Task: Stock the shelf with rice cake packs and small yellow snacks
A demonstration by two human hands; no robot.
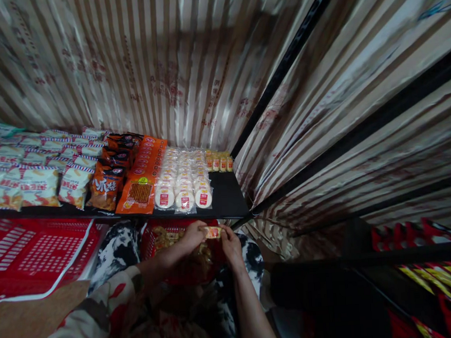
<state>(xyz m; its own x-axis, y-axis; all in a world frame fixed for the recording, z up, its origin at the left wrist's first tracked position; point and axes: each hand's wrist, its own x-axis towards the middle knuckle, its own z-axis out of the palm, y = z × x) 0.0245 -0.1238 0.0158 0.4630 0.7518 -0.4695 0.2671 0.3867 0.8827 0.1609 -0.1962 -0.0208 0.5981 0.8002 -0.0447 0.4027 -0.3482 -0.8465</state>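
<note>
Above the red basket (147, 241), left hand (193, 235) and right hand (231, 245) are pinching the small yellow packet (213, 232), fingers narrowed on opposite ends. I'm judging it light, slick-wrapped, possibly crumbly inside; I'm favoring the ends, squeezing gently. Basket is holding loose yellowish wrapped pieces (204, 255), count unclear.
</note>
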